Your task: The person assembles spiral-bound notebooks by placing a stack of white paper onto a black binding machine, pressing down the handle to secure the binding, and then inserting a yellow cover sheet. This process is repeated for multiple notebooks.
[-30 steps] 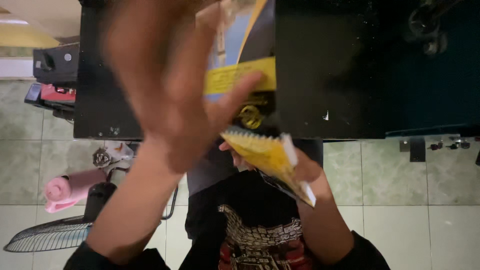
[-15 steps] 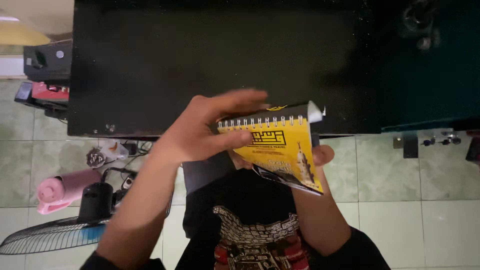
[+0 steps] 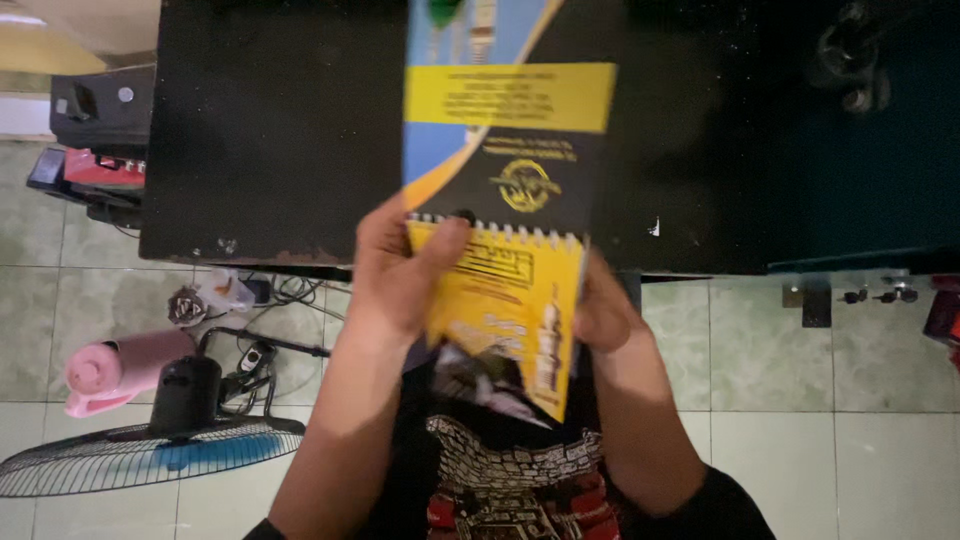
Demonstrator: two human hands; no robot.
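Spiral-bound booklet held in both hands over the counter edge.

Left hand [image 3: 400, 275] grips the booklet [image 3: 505, 200] at the wire binding, thumb on the yellow lower page. Right hand [image 3: 600, 315] clasps the right edge from behind. The long axis runs away from the body. The raised cover is black and blue with a yellow band and a round yellow emblem. The black counter [image 3: 270, 130] lies beneath; a fan [image 3: 150, 455] stands on the floor.
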